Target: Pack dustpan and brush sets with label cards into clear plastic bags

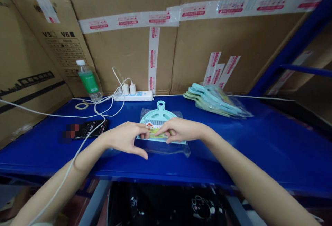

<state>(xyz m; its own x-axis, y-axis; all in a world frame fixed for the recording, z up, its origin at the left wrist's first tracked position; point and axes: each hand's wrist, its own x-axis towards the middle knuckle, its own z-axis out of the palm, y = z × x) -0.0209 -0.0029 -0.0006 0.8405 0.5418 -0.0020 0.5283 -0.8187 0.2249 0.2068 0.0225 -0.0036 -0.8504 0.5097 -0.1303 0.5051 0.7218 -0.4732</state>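
Note:
A light-blue mini dustpan [161, 110] lies on the blue tabletop, its looped handle pointing away from me. It rests on or inside a clear plastic bag [166, 148], with bristles and a colourful label [155, 129] showing on its face. Over the dustpan's left edge is my left hand [128, 137], thumb stretched away from the bent fingers. My right hand [177, 130] comes in from the other side, index finger extended onto the label and the other fingers curled. Neither hand is wrapped around the dustpan.
Bagged blue and green dustpans [214, 100] are piled at the back right. Behind on the left stand a bottle [88, 81] and a white power strip [140, 96] with chargers. A phone [90, 129] lies left, crossed by a white cable. Cardboard boxes [124, 56] wall the back.

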